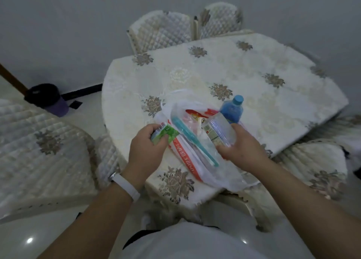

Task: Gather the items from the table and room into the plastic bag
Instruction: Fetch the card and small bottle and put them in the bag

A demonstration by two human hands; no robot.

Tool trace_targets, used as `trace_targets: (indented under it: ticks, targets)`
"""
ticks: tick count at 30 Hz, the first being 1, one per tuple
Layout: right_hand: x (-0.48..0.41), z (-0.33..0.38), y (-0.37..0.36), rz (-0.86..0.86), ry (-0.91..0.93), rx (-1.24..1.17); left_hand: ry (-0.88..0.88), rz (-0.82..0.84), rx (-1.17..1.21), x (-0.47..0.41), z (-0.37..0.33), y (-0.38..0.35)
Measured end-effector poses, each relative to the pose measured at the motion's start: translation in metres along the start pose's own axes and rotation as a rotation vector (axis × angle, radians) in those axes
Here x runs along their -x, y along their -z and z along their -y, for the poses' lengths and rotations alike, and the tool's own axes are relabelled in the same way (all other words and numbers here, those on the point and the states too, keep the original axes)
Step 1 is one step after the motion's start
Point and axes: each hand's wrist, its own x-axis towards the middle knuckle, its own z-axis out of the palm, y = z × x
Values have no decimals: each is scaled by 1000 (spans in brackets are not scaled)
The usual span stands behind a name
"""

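A white plastic bag (211, 172) with red print lies on the near part of the table (263, 79). On it rests a teal toothbrush (192, 139) in a clear sleeve. My left hand (145, 147) grips a small green packet (166, 134) at the bag's left edge. My right hand (241, 145) holds a clear plastic pack (217, 130) with a printed label over the bag. A blue bottle (232, 109) with a light blue cap stands just behind my right hand. A red and white packet (197, 115) shows inside the bag's mouth.
The table wears a white cloth with grey flower patterns. Quilted chairs stand behind it (162, 30), at the left (39, 153) and at the right (322, 172). A dark bin (45, 98) stands on the floor by the wall at the left.
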Motion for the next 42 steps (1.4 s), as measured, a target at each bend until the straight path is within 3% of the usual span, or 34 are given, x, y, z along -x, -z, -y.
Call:
trace_targets:
  ticks: [11, 15, 19, 27, 42]
  targets:
    - [2, -25, -25, -10, -293, 55, -39, 293, -19, -80, 9, -36]
    - [-15, -39, -29, 49, -268, 139, -46, 338, -69, -99, 5, -63]
    - [-30, -47, -27, 114, -129, 338, -33, 371, -163, -119, 5, -87]
    - [-57, -50, -20, 167, 1, 423, -114, 494, -395, -161, 10, -137]
    - [-100, 21, -1, 467, -18, 910, -145, 662, -446, -172, 41, -135]
